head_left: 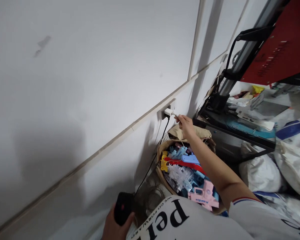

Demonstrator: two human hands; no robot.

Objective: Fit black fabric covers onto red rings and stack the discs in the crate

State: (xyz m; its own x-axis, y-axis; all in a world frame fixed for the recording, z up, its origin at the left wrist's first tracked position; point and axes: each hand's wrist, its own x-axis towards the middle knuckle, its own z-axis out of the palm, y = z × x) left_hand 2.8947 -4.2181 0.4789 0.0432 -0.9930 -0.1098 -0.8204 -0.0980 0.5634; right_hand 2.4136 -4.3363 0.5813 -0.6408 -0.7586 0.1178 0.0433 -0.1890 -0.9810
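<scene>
The head view is showing a broad white panelled wall (90,66) across the left, with a machine bearing a red metal panel (275,50) standing at the right. White bulging sacks (261,175) are resting near its base. Between wall and machine, a tan, open-topped box (163,179) is holding loose coloured plastic pieces (205,193) (tipped in rather than sorted, by the look of them).

The right forearm is spanning this box, presumably because the box is standing right below the dark wall socket (162,115). The right hand (186,126) is narrowing to a fingertip pinch on a thin pale cable (182,136), right beside the small white block adapter (168,112) in that socket; such a grip is suiting so slight a thing. Whether the cable's end is touching the adapter, I cannot tell.

Low beside the shirt, the left hand (112,226) is curling around a black rounded device (123,207), seemingly supporting it because a thin black cord (150,168) is running from the socket towards it.
</scene>
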